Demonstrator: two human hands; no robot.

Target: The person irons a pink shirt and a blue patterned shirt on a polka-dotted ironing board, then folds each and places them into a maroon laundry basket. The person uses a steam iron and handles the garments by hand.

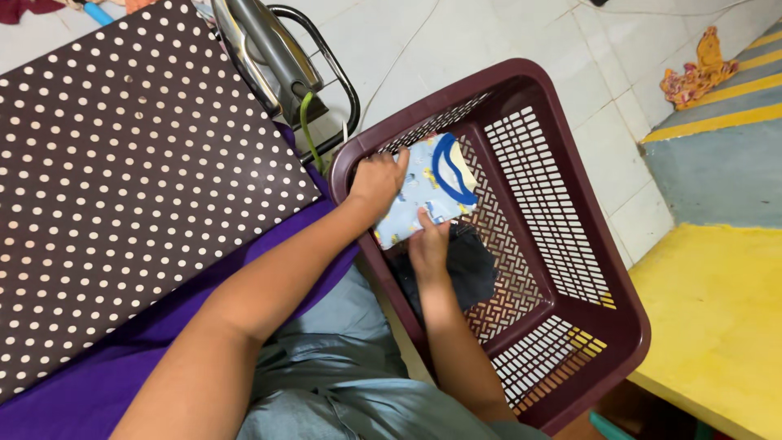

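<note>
A flat ironing board (122, 187) in dark brown cloth dotted with white spots fills the left side, with purple fabric (98, 383) spread under its near edge. To its right a maroon plastic laundry basket (607, 326) with perforated lattice walls stands on pale floor tiles. An iron (269, 57) with a grey sole sits upright on the wire rest at the board's end. Inside the basket, a folded light blue printed garment (428, 191) with a dark blue neckband lies above a dark cloth (472, 269). The left hand (376, 183) clasps its left edge, fingers curled over it; the right hand (429, 244) pinches its lower edge
</note>
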